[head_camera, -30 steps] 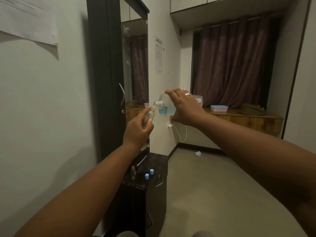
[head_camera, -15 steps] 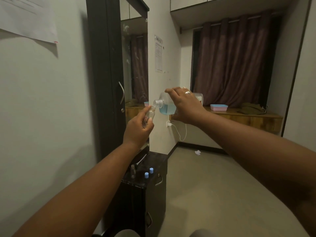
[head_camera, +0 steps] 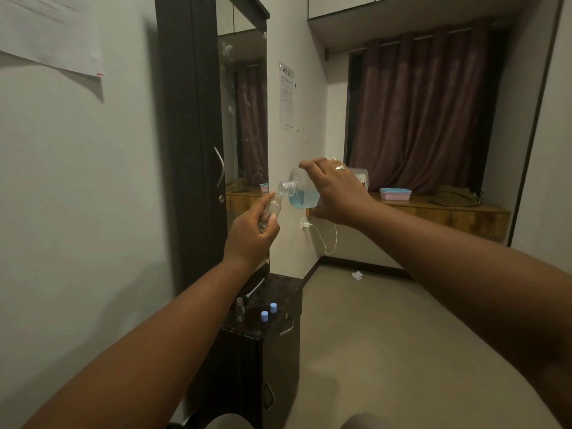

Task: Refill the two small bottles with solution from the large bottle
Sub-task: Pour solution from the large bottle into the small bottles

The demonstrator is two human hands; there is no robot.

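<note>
While the right hand (head_camera: 337, 193) grips the large bottle (head_camera: 305, 190) tipped sideways, its mouth touches the small bottle (head_camera: 271, 210) gripped by the left hand (head_camera: 252, 233). Below, the second small bottle (head_camera: 240, 309) and two blue caps (head_camera: 268, 311) stand on a dark cabinet surface (head_camera: 278, 289).

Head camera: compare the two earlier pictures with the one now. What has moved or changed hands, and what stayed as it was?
Hardly anything moved. The right hand holds the large bottle tipped as before, mouth at the mouth of the small bottle gripped by the left hand; the pair barely shifted. Nothing was taken up or let go. The second small bottle and two blue caps stayed on the dark cabinet.
</note>
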